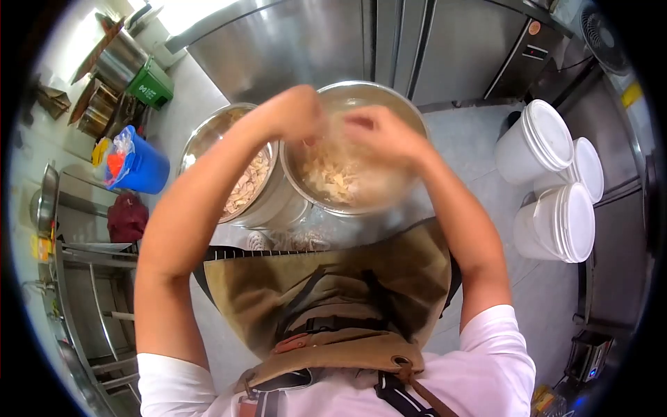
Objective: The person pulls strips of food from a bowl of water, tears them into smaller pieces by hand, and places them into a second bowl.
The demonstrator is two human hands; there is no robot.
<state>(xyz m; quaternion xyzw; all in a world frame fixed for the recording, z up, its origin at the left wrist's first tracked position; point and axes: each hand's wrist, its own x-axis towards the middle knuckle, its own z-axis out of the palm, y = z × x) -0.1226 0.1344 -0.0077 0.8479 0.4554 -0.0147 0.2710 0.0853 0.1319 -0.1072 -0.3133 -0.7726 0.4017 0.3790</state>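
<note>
My left hand [303,115] is over the left rim of a large metal bowl [303,185], bent at the wrist and smeared by motion. Opposite it, above the middle of the same bowl, my right hand [379,131] has its fingers curled inward, also blurred. Whether either one holds anything, I cannot make out. Pale, flat pieces of food [336,178] lie in the bowl below both hands. A second metal bowl [201,139] stands to the left, partly behind my left forearm, with many pinkish-beige chopped pieces [249,184] in it.
White lidded buckets [535,142] stand on the floor at the right. Steel cabinets [278,52] line the far side. On the left are a blue bin [147,167], a green bin [151,85] and a metal rack [97,260]. A fan [604,38] sits at upper right.
</note>
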